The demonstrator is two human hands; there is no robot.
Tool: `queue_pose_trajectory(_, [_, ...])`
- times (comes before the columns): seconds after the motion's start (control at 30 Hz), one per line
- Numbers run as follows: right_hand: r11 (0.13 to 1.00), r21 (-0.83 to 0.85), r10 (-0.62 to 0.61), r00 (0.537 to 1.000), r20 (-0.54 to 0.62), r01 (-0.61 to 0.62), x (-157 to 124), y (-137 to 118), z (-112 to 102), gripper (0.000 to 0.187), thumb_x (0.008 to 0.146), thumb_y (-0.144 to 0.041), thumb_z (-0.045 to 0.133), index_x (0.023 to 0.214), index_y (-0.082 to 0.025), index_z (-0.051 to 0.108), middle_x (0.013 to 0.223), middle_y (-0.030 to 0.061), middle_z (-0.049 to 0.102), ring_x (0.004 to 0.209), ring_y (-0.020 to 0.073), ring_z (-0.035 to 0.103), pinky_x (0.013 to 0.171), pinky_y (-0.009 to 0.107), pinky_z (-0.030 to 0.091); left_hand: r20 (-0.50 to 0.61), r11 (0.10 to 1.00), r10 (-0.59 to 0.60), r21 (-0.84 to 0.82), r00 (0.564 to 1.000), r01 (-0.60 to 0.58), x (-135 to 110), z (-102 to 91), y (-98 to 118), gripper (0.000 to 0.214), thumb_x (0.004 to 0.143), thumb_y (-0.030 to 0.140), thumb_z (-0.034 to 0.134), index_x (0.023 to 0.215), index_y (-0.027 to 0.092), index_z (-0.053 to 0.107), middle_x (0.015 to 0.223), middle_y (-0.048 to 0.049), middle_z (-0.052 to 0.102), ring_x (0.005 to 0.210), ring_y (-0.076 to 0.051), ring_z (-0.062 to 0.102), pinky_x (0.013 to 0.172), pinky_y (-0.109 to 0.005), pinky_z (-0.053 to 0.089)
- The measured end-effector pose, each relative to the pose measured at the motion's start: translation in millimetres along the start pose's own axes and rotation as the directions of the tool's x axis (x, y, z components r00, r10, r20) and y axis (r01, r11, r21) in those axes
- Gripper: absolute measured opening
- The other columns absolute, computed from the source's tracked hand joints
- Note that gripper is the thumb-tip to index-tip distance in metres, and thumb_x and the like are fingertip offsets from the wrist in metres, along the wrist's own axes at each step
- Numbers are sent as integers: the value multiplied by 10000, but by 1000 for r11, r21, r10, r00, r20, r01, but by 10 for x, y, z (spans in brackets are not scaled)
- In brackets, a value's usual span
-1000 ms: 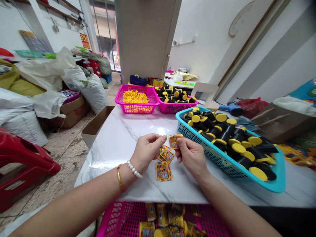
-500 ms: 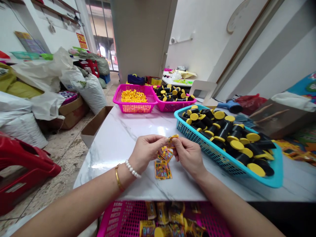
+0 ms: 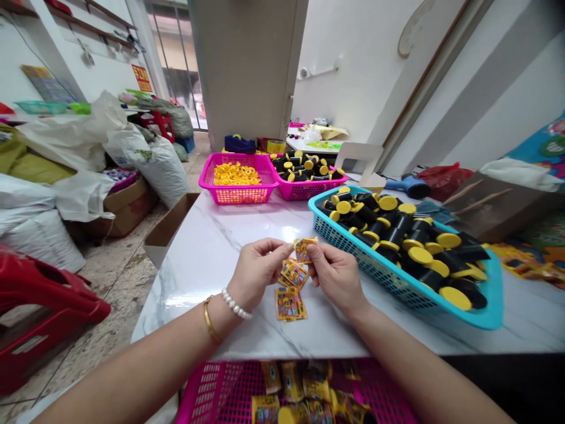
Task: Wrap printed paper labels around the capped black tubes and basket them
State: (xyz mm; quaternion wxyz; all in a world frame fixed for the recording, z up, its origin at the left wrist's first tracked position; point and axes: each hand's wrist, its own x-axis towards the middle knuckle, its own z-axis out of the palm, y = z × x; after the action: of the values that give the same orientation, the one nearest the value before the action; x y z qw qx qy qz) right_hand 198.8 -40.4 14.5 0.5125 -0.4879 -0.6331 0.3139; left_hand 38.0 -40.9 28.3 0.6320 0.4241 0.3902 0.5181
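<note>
Both my hands are raised just above a white marble table (image 3: pixel 212 247). My left hand (image 3: pixel 258 272), with a pearl bracelet and a gold bangle on the wrist, pinches the left edge of a small orange and yellow printed sachet (image 3: pixel 304 249). My right hand (image 3: pixel 338 275) pinches the same sachet from the right. Several more sachets (image 3: pixel 290 303) lie on the table right below my fingers.
A blue basket (image 3: pixel 366 262) of black tubes with yellow caps sits at my right. Two pink baskets stand at the far edge, one with yellow caps (image 3: pixel 238 175), one with black tubes (image 3: pixel 309 168). A pink basket (image 3: pixel 212 388) of sachets lies below the near edge. Sacks, boxes and a red stool (image 3: pixel 39 306) crowd the floor left.
My hands closed together on the sachet and it went from flat to slightly bent. The view drifted a little; the sachets on the table stayed put.
</note>
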Motion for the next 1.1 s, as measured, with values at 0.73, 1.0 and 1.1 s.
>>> queue_pose_trajectory(0.73, [826, -485, -319, 948, 17, 287, 159, 25, -259, 191, 858, -339, 569, 929, -184, 657, 905, 70, 655, 824, 201, 618, 778, 324, 492, 31, 984, -178, 25, 984, 177, 173, -111, 52, 177, 731, 247, 730, 833, 117, 666, 634, -44, 665, 339, -39, 439, 329, -159, 155])
queue_pose_trajectory(1.0, [853, -506, -68, 988, 136, 129, 209, 140, -304, 259, 768, -204, 611, 1024, -198, 655, 961, 82, 712, 901, 251, 668, 866, 423, 503, 56, 965, -250, -66, 967, 254, 298, -240, 95, 120, 757, 146, 704, 830, 55, 731, 1000, -176, 694, 493, -35, 517, 289, -121, 159])
queue_pose_trajectory(1.1, [997, -19, 75, 996, 49, -75, 220, 47, -294, 323, 745, -340, 701, 1029, -208, 620, 913, 59, 712, 808, 220, 679, 773, 398, 542, 87, 950, -271, -135, 959, 281, 304, -237, 118, 109, 786, 147, 682, 814, 56, 734, 1010, -167, 689, 459, -5, 462, 271, -106, 136])
